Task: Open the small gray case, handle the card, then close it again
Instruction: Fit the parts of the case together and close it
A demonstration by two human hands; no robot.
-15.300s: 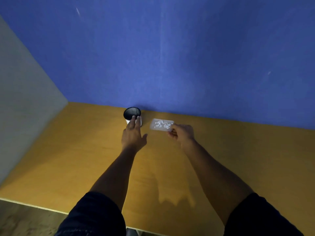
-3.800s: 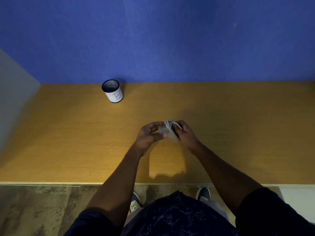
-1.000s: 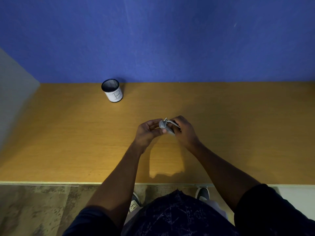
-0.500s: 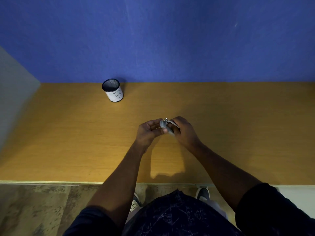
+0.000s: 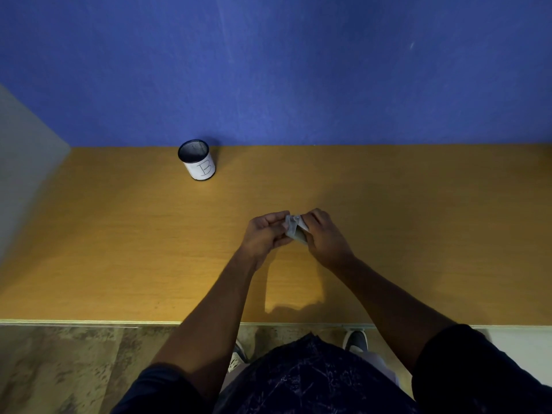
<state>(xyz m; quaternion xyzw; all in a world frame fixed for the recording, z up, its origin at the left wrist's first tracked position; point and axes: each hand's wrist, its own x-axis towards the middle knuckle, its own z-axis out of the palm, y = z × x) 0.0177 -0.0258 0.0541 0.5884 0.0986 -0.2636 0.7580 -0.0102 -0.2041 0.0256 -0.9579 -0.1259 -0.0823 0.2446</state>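
Observation:
The small gray case (image 5: 294,230) is held between both hands just above the middle of the wooden table (image 5: 418,219). My left hand (image 5: 264,234) grips its left side with thumb and fingers. My right hand (image 5: 324,234) wraps around its right side, fingertips at the top near a small metal clasp. Only a narrow gray wedge of the case shows between the fingers. I cannot see the card; whether the case is open or closed is hidden by the fingers.
A mesh pen cup (image 5: 197,162) with a white label stands at the back left of the table, near the blue wall (image 5: 298,70). A grey side panel (image 5: 24,162) bounds the left. The table's front edge (image 5: 89,322) runs above the floor and my shoes.
Since a second ago both hands have stayed at the same spot on the case; the fingers have pressed closer together, and less of the gray case shows.

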